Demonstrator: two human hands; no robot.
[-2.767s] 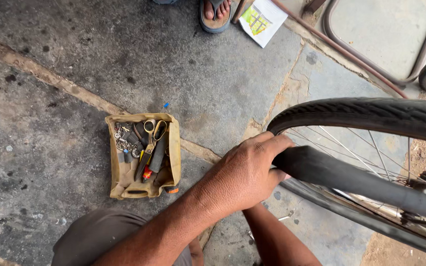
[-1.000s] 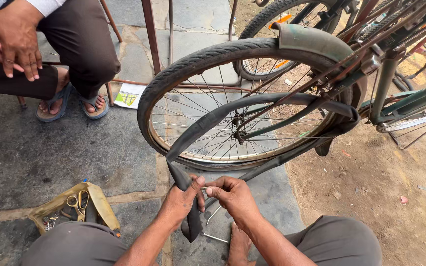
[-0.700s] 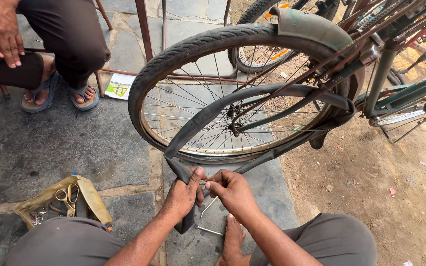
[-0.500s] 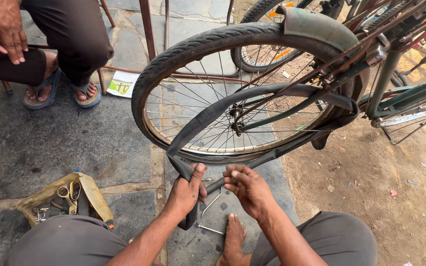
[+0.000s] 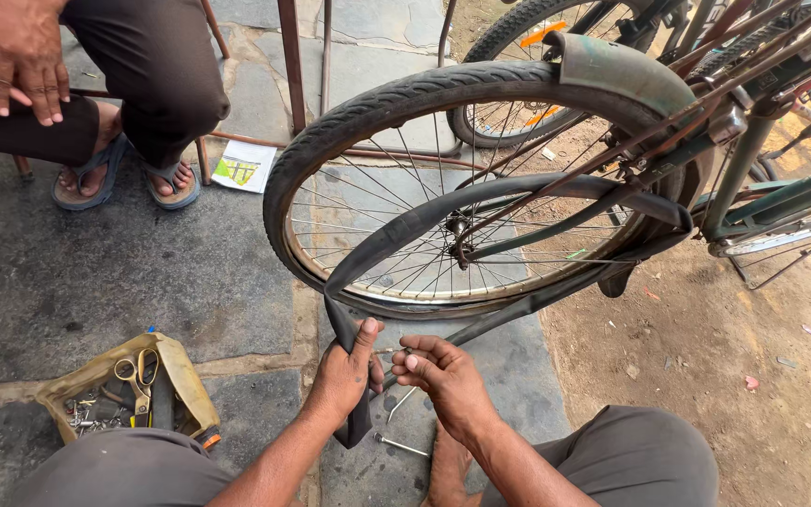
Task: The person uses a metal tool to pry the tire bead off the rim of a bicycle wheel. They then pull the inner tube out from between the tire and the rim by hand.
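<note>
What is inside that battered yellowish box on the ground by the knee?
The battered yellowish box holds yellow-handled scissors and small metal screws or bits. The person's trouser leg covers its near end; deeper contents cannot be seen.

The left hand (image 5: 347, 376) closes around a fold of the limp black inner tube (image 5: 481, 202), which loops up across the spokes of the bicycle wheel (image 5: 443, 188). The right hand (image 5: 443, 376), just beside it, curls its fingers loosely near the tube, holding nothing clearly. On the stone floor (image 5: 96, 282) to the near left sits a worn tray (image 5: 185, 376) with yellow-handled scissors (image 5: 143, 371). Far left, a seated person's sandalled feet (image 5: 124, 178) rest beside a small paper (image 5: 241, 169).
</note>
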